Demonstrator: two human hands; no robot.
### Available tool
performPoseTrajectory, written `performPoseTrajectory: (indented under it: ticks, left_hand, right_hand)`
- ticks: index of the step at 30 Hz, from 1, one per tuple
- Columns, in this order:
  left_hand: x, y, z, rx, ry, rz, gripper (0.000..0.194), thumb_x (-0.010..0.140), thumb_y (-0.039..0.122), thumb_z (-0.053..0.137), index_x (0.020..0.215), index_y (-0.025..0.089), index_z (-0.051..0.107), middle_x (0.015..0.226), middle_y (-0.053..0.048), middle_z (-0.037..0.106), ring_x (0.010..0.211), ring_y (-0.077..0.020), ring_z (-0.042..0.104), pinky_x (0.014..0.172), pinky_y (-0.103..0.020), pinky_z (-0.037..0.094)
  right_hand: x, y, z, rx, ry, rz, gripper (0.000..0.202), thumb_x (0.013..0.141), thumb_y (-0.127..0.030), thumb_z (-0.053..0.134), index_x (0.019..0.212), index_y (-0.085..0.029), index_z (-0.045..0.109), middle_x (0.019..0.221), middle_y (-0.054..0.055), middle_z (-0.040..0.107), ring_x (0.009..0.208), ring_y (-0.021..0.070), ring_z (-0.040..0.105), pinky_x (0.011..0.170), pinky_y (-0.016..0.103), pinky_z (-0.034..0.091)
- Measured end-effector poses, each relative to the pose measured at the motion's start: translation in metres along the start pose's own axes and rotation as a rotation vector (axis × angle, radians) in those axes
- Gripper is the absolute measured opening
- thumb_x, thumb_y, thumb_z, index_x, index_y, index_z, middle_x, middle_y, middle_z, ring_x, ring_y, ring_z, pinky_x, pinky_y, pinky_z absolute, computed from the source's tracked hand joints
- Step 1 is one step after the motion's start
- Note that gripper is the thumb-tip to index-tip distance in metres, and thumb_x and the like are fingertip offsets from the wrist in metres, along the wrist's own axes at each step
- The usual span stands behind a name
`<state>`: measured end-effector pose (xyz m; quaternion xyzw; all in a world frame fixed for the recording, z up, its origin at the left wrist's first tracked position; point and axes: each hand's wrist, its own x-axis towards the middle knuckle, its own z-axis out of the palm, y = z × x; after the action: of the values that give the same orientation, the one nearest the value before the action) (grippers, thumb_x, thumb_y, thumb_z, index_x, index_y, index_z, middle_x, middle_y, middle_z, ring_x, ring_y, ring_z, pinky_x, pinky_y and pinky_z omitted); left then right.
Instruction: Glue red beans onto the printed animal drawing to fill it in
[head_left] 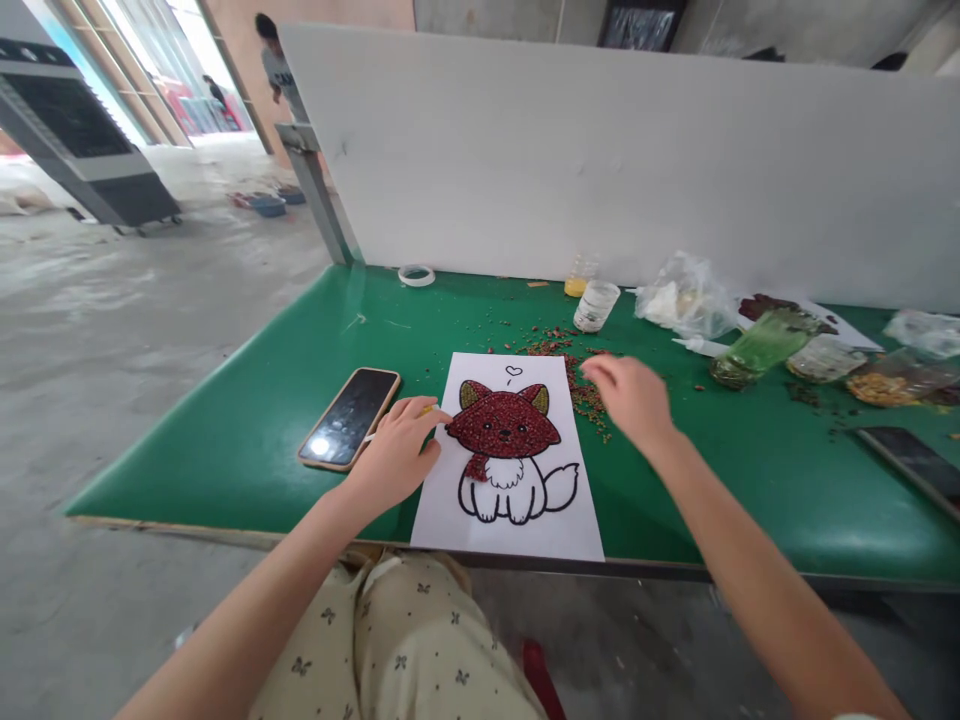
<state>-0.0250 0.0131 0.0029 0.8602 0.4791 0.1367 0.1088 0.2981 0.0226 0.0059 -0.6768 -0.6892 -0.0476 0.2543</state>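
A white sheet [431, 520] carries an outlined fox drawing [504, 425], its head covered in dark red grains, its inner ears in greenish ones. The scarf is partly red; body and tail are bare white. My left hand [401, 445] rests at the sheet's left edge, fingertips by the fox's cheek. A thin white-and-yellow stick [430, 409] pokes out from its fingers; most of it is hidden. My right hand [626, 395] hovers with pinched fingertips over scattered red and brown grains [591, 400], right of the sheet. Whatever is in that pinch is too small to make out.
A phone [352, 415] lies left of the sheet. Behind are a tape roll [416, 275], a clear cup [596, 306] and a plastic bag [686, 300]. A green bottle [765, 345] and a dark phone [915, 460] lie rightward. A white panel [600, 160] borders the green table.
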Motion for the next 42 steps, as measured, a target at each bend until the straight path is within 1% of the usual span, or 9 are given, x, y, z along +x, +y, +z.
performPoseTrajectory:
  ticks: [3,5,9,12,16,24,30,34,42]
  left_hand:
    - [-0.001,0.005,-0.003,-0.009,0.012,-0.015,0.041,0.074,0.005,0.039,0.106,0.019,0.059,0.125,-0.010,0.050,0.123,-0.0263,0.040,0.104,-0.047,0.035]
    - [-0.002,0.007,-0.005,-0.024,0.022,-0.025,0.043,0.073,0.004,0.037,0.106,0.019,0.059,0.126,-0.009,0.050,0.125,-0.0257,0.039,0.104,-0.047,0.035]
    - [-0.004,0.009,-0.008,-0.057,0.008,-0.028,0.044,0.073,0.002,0.035,0.106,0.020,0.059,0.126,-0.008,0.050,0.126,-0.0245,0.039,0.105,-0.047,0.035]
    - [-0.005,0.009,-0.011,-0.076,-0.006,-0.044,0.046,0.073,0.002,0.034,0.107,0.021,0.058,0.127,-0.008,0.050,0.126,-0.0251,0.039,0.103,-0.047,0.037]
    - [-0.008,0.010,-0.014,-0.097,-0.024,-0.069,0.046,0.073,0.002,0.035,0.107,0.023,0.058,0.128,-0.007,0.049,0.125,-0.0255,0.040,0.101,-0.046,0.039]
    - [-0.009,0.005,-0.012,-0.111,-0.030,-0.051,0.045,0.073,0.003,0.036,0.108,0.022,0.058,0.127,-0.006,0.050,0.124,-0.0238,0.040,0.104,-0.046,0.035]
    - [-0.011,0.001,-0.013,-0.105,-0.040,-0.047,0.047,0.072,0.002,0.036,0.108,0.021,0.058,0.126,-0.006,0.052,0.122,-0.0241,0.042,0.104,-0.046,0.035]
    - [-0.012,-0.001,-0.013,-0.107,-0.045,-0.068,0.045,0.073,0.003,0.036,0.108,0.020,0.058,0.127,-0.008,0.051,0.123,-0.0256,0.041,0.102,-0.047,0.037]
    - [-0.011,-0.005,-0.009,-0.091,-0.024,-0.038,0.047,0.072,0.003,0.035,0.111,0.017,0.056,0.127,-0.008,0.051,0.122,-0.0241,0.042,0.105,-0.045,0.034]
  right_hand:
    - [0.038,0.061,-0.003,-0.169,0.096,0.081,0.023,0.084,-0.026,0.048,0.088,-0.018,0.069,0.088,0.012,0.066,0.085,0.0257,0.056,0.072,0.035,0.040]
    - [0.053,0.093,0.007,-0.143,0.099,0.182,0.022,0.081,-0.027,0.051,0.086,-0.016,0.069,0.090,0.013,0.066,0.087,0.0272,0.056,0.076,0.037,0.040]
    - [0.053,0.121,0.038,-0.030,0.102,0.313,0.028,0.081,-0.022,0.043,0.090,-0.016,0.069,0.092,0.012,0.068,0.082,0.0244,0.058,0.072,0.035,0.042]
    - [0.041,0.125,0.049,0.006,0.125,0.346,0.032,0.082,-0.021,0.039,0.094,-0.017,0.068,0.091,0.011,0.069,0.081,0.0235,0.060,0.070,0.034,0.044]
    - [0.035,0.129,0.048,0.065,0.113,0.312,0.034,0.083,-0.021,0.038,0.101,-0.016,0.066,0.096,0.010,0.070,0.087,0.0235,0.062,0.075,0.034,0.046]
    - [0.044,0.122,0.061,0.148,-0.025,0.153,0.041,0.081,-0.011,0.035,0.110,-0.017,0.063,0.109,0.008,0.067,0.099,0.0204,0.061,0.085,0.033,0.046]
    - [0.050,0.116,0.060,0.110,-0.020,0.123,0.034,0.083,-0.021,0.042,0.108,-0.014,0.063,0.111,0.014,0.064,0.092,0.0255,0.061,0.080,0.039,0.047]
    - [0.052,0.113,0.062,0.094,-0.044,0.069,0.038,0.084,-0.019,0.037,0.113,-0.016,0.062,0.118,0.013,0.061,0.104,0.0275,0.056,0.086,0.040,0.045]
    - [0.056,0.100,0.060,0.126,-0.119,0.006,0.040,0.077,-0.009,0.037,0.101,-0.020,0.067,0.096,0.005,0.069,0.087,0.0202,0.062,0.075,0.031,0.047]
